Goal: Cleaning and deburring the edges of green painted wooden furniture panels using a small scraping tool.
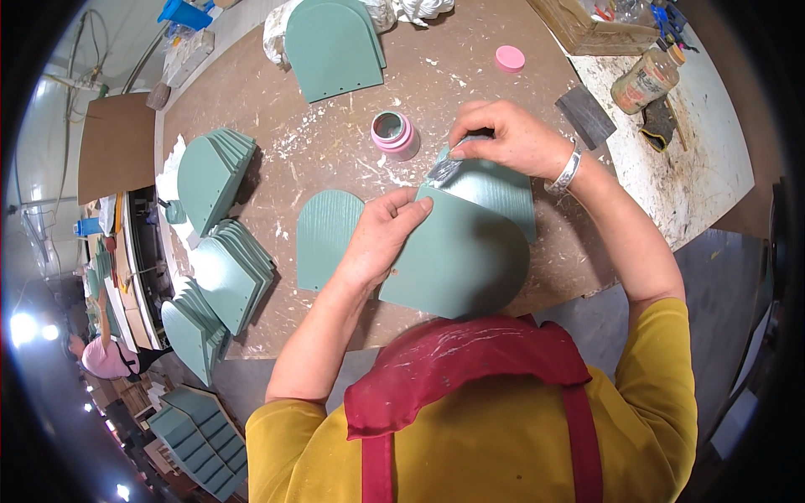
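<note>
My left hand (390, 226) grips a green round-ended panel (461, 251) at its corner, thumb on top, and tilts it near the table's front edge. My right hand (503, 138) is closed in a pinch on a small dark grey, shiny piece (446, 170) of a kind I cannot make out. That piece touches the panel's upper edge, just beyond my left fingertips. Behind the held panel lies another green panel (511, 194), partly covered. A further green panel (327, 235) rests left of my left hand. Close by, an uncapped pink jar (394, 136) has greenish stuff inside.
Several green panels (226, 272) stand fanned in stacks at the left. More panels (331, 50) lean on white wrapping at the back. A pink lid (509, 59), a dark flat sheet (585, 116), a bottle (646, 80) and a wooden box (595, 29) sit at the right.
</note>
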The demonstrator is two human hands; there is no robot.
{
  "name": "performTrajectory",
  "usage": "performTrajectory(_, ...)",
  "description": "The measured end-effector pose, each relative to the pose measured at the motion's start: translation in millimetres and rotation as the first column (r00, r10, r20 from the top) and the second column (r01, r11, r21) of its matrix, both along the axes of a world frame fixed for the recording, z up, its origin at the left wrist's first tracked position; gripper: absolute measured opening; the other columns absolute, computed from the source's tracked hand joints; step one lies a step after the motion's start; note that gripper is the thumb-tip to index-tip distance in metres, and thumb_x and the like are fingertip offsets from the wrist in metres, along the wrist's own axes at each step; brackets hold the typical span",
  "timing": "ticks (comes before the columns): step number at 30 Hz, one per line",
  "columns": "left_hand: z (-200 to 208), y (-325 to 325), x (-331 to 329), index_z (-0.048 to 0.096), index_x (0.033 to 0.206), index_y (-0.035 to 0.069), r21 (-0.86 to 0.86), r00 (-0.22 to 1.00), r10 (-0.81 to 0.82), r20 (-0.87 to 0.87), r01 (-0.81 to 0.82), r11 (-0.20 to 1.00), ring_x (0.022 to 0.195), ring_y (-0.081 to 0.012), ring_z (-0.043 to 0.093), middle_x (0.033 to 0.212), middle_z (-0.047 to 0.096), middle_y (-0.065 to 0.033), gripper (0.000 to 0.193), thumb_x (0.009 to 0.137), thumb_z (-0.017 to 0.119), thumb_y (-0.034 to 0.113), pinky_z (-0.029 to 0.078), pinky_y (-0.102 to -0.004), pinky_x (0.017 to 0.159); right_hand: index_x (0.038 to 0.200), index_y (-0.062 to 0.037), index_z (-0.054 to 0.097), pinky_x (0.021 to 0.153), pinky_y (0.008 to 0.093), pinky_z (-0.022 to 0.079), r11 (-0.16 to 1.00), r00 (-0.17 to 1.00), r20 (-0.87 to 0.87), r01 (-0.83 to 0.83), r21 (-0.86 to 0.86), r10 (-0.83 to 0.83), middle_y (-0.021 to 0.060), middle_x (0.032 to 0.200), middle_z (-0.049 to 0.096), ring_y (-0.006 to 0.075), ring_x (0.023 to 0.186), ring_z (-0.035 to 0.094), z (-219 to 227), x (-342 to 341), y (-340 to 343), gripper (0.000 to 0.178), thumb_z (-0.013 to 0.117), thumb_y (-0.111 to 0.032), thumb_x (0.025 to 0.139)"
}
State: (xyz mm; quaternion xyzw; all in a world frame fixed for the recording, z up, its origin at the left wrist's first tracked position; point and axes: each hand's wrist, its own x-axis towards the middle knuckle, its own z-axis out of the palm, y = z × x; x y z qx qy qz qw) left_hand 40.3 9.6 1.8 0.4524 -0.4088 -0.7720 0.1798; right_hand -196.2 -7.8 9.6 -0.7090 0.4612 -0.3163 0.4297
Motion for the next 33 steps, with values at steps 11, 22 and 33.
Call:
performTrajectory(11,-4.6,-3.9,7.6,0.06,0.104,-0.001,0.002,0.999,0.032,-0.043,-0.032,0.999,0.071,-0.0072,0.061,0.086,0.066,-0.0047,0.021,0.092,0.057,0.016,0.049,-0.0209,0.063,0.086,-0.0007,0.064,0.075,0.0304,0.044,0.999,0.999,0.038,0.037,-0.005,-0.037,0.0084,0.083,0.06,0.0199,0.081,0.058,-1.1,-0.3,8.2,0.014,0.065,-0.013,0.079)
performTrajectory(22,-0.4,-6.2,11.4,0.061,0.099,0.0,-0.013,0.998,0.058,-0.017,-0.058,0.998,0.069,-0.0054,0.06,0.083,0.065,-0.0026,0.017,0.092,0.057,0.016,0.049,-0.0193,0.06,0.084,-0.0021,0.064,0.074,0.0317,0.045,0.998,0.998,-0.009,0.059,0.009,-0.059,0.0099,0.084,0.061,0.0231,0.082,0.059,-1.3,0.0,15.7,0.015,0.062,-0.017,0.079)
performTrajectory(33,-0.3,-6.9,11.1,0.06,0.105,-0.002,-0.03,0.998,0.051,-0.026,-0.052,0.998,0.072,-0.0073,0.061,0.085,0.065,-0.0049,0.022,0.092,0.057,0.016,0.05,-0.0208,0.062,0.084,0.0006,0.063,0.072,0.0283,0.043,0.998,0.998,0.025,0.061,-0.011,-0.061,0.0063,0.079,0.056,0.017,0.077,0.056,3.0,5.7,17.0,0.011,0.065,-0.009,0.08)
